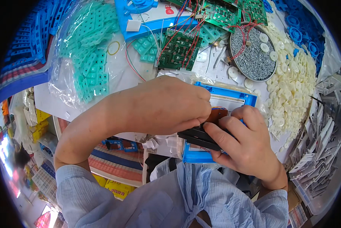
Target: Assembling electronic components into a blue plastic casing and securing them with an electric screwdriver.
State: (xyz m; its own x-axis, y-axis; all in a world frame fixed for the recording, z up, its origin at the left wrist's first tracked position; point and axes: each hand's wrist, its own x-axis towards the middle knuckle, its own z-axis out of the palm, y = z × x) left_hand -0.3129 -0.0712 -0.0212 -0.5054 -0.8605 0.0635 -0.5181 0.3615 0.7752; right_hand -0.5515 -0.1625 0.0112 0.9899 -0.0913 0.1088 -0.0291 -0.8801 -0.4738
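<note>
In front of me lies a blue plastic frame point(195, 155), its far part edged in blue around a pale panel. Across it sits a long black plastic part point(199, 137), tilted, with a brown board point(217, 114) and thin wires just beyond. My right hand point(243, 141) grips the black part, thumb below and fingers on top. My left hand point(174, 104) reaches over from the left, its fingers curled and pinched at the black part's far edge. Whatever those fingertips hold is hidden.
Beyond my hands lie green circuit boards point(179, 51) with red wires. A round metal dish point(253, 53) of screws stands beside cream plastic discs point(290, 85). Teal keypad sheets point(92, 64) fill a clear bag at left. Blue frames point(28, 36) and white panels point(317, 146) are stacked aside.
</note>
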